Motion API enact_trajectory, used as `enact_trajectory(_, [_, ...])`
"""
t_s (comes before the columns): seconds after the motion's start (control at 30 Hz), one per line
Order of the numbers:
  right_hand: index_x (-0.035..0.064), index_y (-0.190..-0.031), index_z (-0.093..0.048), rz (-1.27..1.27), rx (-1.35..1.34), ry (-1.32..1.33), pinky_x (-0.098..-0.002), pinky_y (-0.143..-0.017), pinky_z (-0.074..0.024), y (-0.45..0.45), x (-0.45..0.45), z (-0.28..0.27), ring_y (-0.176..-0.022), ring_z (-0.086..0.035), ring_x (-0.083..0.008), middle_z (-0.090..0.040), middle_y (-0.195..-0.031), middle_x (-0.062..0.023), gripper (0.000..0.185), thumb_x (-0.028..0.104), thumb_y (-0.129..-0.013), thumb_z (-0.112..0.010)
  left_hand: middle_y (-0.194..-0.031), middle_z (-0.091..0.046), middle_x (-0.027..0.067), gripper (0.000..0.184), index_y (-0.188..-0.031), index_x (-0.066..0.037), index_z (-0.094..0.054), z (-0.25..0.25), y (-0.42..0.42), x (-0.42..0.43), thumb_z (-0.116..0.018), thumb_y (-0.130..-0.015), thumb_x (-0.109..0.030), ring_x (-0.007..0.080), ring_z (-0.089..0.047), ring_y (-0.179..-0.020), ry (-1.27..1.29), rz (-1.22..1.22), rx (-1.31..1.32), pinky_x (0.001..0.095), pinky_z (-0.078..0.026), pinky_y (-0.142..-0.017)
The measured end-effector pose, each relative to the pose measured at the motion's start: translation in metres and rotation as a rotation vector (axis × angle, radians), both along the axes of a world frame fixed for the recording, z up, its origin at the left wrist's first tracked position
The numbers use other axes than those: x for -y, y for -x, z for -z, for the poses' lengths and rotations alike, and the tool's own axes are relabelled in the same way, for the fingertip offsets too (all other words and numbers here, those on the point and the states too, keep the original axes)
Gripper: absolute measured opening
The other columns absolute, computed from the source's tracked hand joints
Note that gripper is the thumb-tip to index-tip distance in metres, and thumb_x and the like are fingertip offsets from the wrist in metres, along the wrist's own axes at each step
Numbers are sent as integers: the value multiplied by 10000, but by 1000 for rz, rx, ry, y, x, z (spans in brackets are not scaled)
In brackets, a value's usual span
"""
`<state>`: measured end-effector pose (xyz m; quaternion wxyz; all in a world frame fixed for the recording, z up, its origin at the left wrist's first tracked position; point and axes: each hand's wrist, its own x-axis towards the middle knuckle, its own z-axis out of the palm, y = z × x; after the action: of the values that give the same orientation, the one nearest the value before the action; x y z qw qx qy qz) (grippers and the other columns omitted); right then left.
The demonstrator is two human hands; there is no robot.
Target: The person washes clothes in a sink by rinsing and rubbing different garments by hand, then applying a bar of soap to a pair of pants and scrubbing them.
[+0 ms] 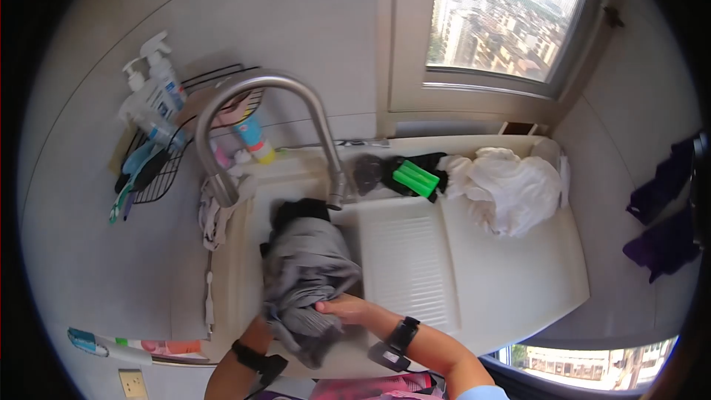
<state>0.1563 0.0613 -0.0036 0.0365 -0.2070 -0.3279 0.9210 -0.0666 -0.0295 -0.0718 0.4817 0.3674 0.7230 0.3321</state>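
Note:
A bunched grey garment [307,270], with ribbed cloth near my hands, lies over the basin of the white laundry sink [522,300]. Black cloth [300,211] shows at its far end. My right hand [344,309] grips the garment's near right side, thumb on top and fingers partly hidden in the folds. From the left, my left hand [259,332] goes in under the same garment; its fingers are covered by cloth. A curved metal faucet [274,81] arches over the basin, just beyond the garment.
Right of the basin is a ribbed washboard [407,274]. Behind it, a green soap bar [416,178] rests on dark cloth, beside piled white cloth [507,189]. A wire rack [159,178] with spray bottles [163,70] hangs at left. Dark purple cloth [663,244] hangs at right.

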Motion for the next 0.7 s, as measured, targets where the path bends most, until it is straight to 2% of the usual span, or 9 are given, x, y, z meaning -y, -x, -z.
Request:
enact_trajectory(0.1, [-61, -1144, -468, 231, 94, 50, -307, -798, -452, -7, 13, -2, -970, -545, -184, -554, -1090, -112, 488, 182, -767, -661, -1188, -477, 175, 473, -1144, -14, -482, 14, -22, -21, -612, -743, -229, 300, -467, -1092, -9, 315, -206, 389, -386, -919])
enact_trajectory(0.2, [-53, -1126, -484, 351, 176, 89, -305, -797, -453, -22, 18, 85, -951, -556, -192, -557, -1083, -90, 439, 127, -761, -646, -1187, -474, 183, 485, -1136, -10, -485, 22, -31, -44, -643, -722, -207, 303, -460, -1097, -23, 603, -297, 387, -381, -920])
enact_trajectory(0.27, [-20, -1121, -499, 467, 195, 2, -311, -772, -459, -40, 23, 88, -932, -556, -190, -565, -1057, -71, 410, 162, -774, -620, -1187, -472, 189, 494, -1131, -7, -487, 25, -22, -59, -663, -709, -192, 305, -456, -1101, -150, 695, -268, 385, -377, -920])
enact_trajectory(0.3, [-3, -1118, -507, 527, 209, -42, -313, -759, -461, -51, 26, 87, -923, -557, -189, -569, -1044, -62, 397, 180, -780, -606, -1199, -438, 231, 615, -1171, -42, -465, 28, -15, -65, -719, -645, -235, 363, -406, -1127, -357, 714, -206, 397, -345, -943])
enact_trajectory(0.4, [0, -1118, -508, 659, 250, -72, -313, -755, -461, -83, 34, 78, -921, -556, -189, -569, -1041, -61, 396, 187, -782, -603, -1283, -332, 253, 788, -1244, -121, -410, 33, 10, -90, -776, -564, -277, 423, -370, -1139, -118, 583, -664, 418, -335, -953])
enact_trajectory(0.47, [3, -1118, -508, 733, 288, -71, -312, -753, -461, -117, 46, 71, -920, -556, -188, -569, -1040, -60, 395, 191, -783, -600, -1339, -216, 261, 971, -1310, -194, -310, 73, 33, -100, -810, -489, -331, 470, -353, -1134, 70, 725, -997, 440, -331, -962])
enact_trajectory(0.53, [5, -1118, -509, 826, 350, -47, -312, -750, -461, -162, 75, 65, -918, -556, -188, -570, -1038, -60, 394, 196, -784, -598, -1365, -157, 242, 1053, -1333, -194, -242, 89, 41, -114, -811, -463, -361, 465, -343, -1149, 225, 742, -918, 458, -326, -973])
enact_trajectory(0.67, [10, -1118, -510, 1078, 564, 73, -311, -745, -461, -263, 182, 40, -916, -555, -187, -570, -1034, -59, 393, 205, -787, -593, -1296, -289, 255, 1063, -1319, -141, -237, 135, 61, -156, -811, -448, -347, 434, -381, -1135, 303, 677, -814, 469, -348, -958])
enact_trajectory(0.7, [11, -1118, -510, 1166, 633, 112, -311, -744, -461, -284, 213, 36, -915, -555, -187, -570, -1034, -58, 393, 207, -787, -592, -1250, -344, 262, 1067, -1314, -115, -238, 158, 80, -159, -810, -444, -349, 427, -392, -1129, 219, 732, -864, 464, -356, -949])
